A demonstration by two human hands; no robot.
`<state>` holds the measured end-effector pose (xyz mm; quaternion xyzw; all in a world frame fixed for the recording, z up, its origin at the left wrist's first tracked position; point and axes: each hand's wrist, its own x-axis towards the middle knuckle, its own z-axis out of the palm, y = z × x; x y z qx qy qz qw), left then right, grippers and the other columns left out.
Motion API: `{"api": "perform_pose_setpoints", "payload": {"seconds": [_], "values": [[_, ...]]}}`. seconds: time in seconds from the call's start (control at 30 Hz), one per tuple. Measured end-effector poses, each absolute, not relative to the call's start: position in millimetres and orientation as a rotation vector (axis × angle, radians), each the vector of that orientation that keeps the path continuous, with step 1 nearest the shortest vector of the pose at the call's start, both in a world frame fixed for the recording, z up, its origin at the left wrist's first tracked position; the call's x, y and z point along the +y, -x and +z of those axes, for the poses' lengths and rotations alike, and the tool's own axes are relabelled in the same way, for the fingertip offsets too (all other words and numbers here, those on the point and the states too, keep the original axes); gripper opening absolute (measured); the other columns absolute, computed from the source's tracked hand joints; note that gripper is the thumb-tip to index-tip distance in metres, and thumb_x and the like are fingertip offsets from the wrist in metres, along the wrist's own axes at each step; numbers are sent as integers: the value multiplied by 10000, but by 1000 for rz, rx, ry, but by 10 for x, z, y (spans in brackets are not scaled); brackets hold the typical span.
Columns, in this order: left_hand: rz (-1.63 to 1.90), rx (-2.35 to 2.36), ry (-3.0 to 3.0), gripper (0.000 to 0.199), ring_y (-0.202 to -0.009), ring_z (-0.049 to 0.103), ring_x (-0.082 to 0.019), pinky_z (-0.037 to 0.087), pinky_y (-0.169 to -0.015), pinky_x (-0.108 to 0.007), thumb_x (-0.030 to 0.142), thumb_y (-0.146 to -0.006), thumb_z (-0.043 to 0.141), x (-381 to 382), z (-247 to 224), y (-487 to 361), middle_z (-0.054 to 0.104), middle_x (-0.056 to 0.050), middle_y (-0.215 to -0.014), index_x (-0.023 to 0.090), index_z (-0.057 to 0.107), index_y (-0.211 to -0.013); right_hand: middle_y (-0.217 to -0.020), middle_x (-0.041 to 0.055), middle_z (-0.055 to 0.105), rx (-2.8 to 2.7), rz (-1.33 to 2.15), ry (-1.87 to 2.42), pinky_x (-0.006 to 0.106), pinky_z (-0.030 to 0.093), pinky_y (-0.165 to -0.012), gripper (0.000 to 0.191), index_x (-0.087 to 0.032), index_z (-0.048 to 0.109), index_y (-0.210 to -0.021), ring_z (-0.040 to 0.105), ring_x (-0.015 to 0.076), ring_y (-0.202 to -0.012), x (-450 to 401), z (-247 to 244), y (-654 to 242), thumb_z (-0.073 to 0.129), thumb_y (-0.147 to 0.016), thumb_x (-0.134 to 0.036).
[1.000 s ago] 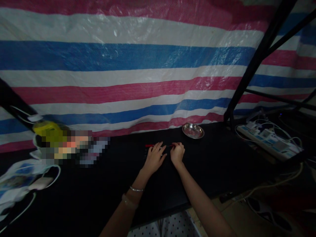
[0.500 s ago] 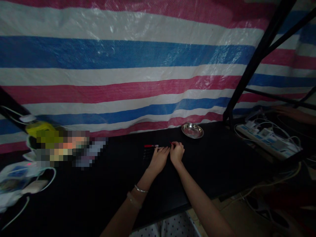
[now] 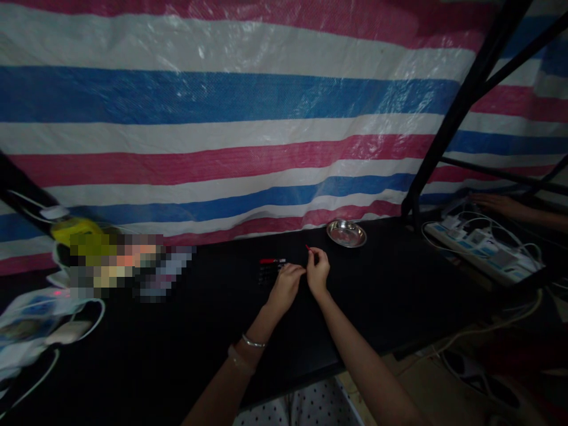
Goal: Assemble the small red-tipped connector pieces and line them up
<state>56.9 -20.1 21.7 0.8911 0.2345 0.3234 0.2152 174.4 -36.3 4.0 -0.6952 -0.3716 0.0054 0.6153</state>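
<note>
Got a red pen (image 3: 271, 261) lying on the black table (image 3: 177, 343) behind some dark pen-like things (image 3: 265, 274), left of the left hand (image 3: 284, 287). Bunching fingertips there, can't tell about holding anything. Pinching a red thing (image 3: 307, 247) in the right hand (image 3: 318, 272), just alongside. Farther right, spotting a metal dish (image 3: 347, 234).

a striped sheet (image 3: 222, 97) spans the upper frame, a black post (image 3: 459, 112) slanting before it at upper right; a power strip (image 3: 457, 239) holding chargers (image 3: 478, 237) at right; a yellow object (image 3: 82, 234) at left.
</note>
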Motion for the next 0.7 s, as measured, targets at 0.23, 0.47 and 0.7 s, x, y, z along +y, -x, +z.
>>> {"api": "perform_pose_setpoints", "payload": {"seconds": [0.23, 0.47, 0.7], "values": [[1485, 994, -1654, 201, -784, 614, -162, 503, -735, -301, 323, -788, 568, 66, 253, -417, 646, -59, -858, 162, 654, -872, -871, 43, 678, -1377, -19, 1390, 309, 428, -793, 185, -203, 662, -902, 572, 169, -848, -425, 141, -1593, 486, -867, -249], [1451, 941, -1361, 239, -710, 641, -149, 518, -721, -291, 344, -722, 632, 129, 249, -379, 672, -47, -768, 139, 641, -843, -877, 33, 698, -1476, -18, 1447, 319, 423, -776, 171, -229, 686, -924, 574, 173, -830, -426, 133, -1576, 531, -856, -250], [1435, 933, -1404, 264, -722, 644, -152, 520, -718, -286, 358, -715, 639, 93, 256, -388, 679, -55, -784, 139, 654, -863, -871, 16, 699, -1482, -93, 1413, 297, 420, -752, 168, -240, 686, -932, 567, 157, -817, -415, 100, -1584, 538, -853, -239]]}}
